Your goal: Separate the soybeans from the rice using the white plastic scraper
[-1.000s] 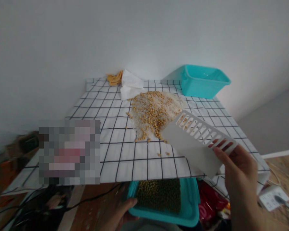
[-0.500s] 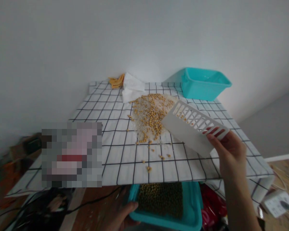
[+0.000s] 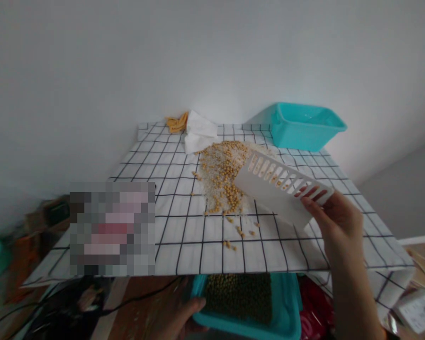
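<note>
Turquoise tub (image 3: 286, 302) in left hand (image 3: 184, 315), seemingly partly under table edge (image 3: 184, 270).

The head camera looks from above, just off the near edge of the bench (image 3: 187, 229), facing forward and steeply down toward the wall (image 3: 212, 61) beyond the far edge; it sits close enough that the right hand (image 3: 342, 217) and left hand (image 3: 182, 314) show large, yet takes in both near corners and the far-left one
</note>
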{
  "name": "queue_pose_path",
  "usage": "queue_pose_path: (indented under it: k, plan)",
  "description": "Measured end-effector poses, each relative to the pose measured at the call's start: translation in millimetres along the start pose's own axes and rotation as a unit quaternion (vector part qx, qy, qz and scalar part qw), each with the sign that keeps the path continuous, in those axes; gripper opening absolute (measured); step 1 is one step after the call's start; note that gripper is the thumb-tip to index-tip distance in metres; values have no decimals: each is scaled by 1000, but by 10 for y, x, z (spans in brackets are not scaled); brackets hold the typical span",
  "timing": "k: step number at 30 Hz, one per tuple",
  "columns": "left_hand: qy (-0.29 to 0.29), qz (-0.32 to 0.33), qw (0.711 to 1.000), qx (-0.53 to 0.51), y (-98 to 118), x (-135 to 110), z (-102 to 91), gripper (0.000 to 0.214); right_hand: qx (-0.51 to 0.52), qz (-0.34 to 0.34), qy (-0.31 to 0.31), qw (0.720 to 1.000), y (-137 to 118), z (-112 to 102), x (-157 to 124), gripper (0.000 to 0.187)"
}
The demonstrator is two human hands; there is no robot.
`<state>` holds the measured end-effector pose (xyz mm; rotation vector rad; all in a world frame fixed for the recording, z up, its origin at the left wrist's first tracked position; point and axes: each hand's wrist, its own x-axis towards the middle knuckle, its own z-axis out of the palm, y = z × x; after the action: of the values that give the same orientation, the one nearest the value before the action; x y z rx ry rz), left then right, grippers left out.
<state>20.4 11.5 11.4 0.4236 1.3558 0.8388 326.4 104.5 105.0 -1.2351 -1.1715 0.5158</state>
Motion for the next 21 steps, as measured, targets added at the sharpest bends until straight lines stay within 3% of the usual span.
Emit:
queue_pose_path:
  k: [5, 12, 21]
  plan:
    - [6, -1, 1000, 23, 14, -22, 1, 26, -12, 11, -21, 1000, 1, -44, -58, 13]
    - [3, 9, 1000, 17, 79, -83, 56, 34, -5, -16, 27, 1000, -27, -56, -47, 11]
    - [31, 21, 999, 7, 23, -30, 15, 27, -25, 8, -10, 1000, 13, -51, -72, 13]
